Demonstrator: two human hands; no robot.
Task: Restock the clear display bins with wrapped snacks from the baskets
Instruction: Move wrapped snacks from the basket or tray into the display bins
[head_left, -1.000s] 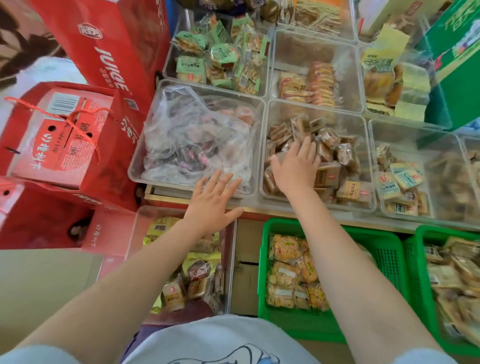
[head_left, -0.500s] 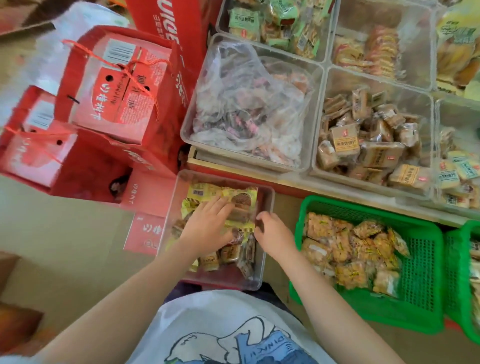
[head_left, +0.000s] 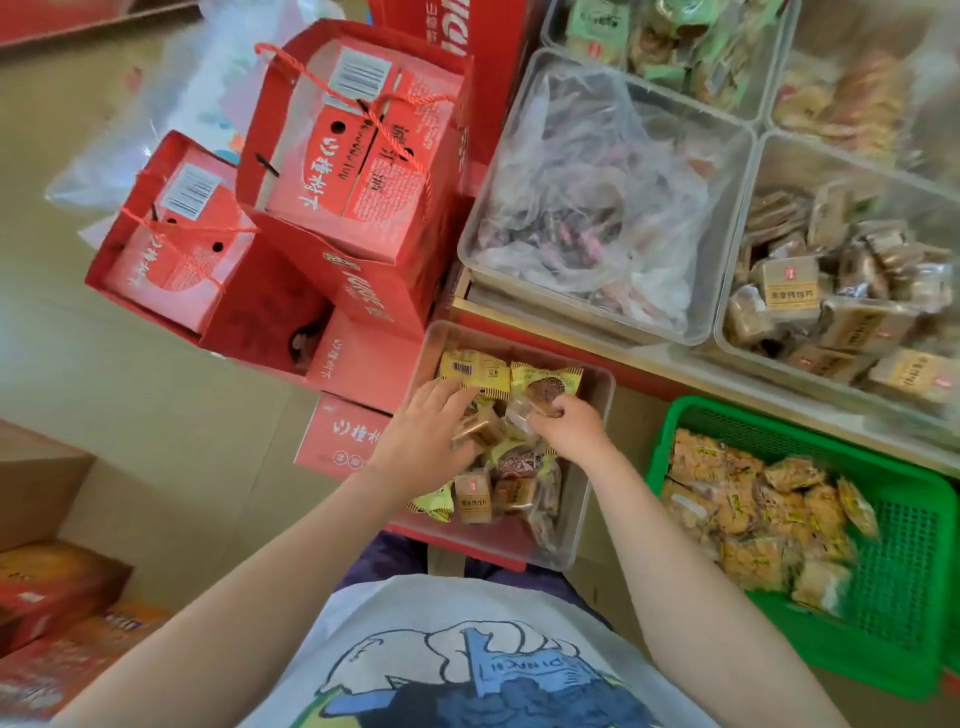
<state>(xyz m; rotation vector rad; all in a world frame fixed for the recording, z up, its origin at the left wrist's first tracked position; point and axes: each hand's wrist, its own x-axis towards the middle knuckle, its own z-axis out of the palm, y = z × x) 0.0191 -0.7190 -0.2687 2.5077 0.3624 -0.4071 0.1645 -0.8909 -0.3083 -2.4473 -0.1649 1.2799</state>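
where both hands only rested before, left (head_left: 426, 431) and right (head_left: 563, 426) now grip snacks (head_left: 483, 431).

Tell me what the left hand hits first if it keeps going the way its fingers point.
The left hand points up and right across the clear bin. It would first meet the yellow barcode packet, already at its fingertips, though depth is hard to judge.

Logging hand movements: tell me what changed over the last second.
Both hands came down from the upper display bins into the clear floor bin. The left hand and right hand now each grip a wrapped snack there. The green basket stayed put.
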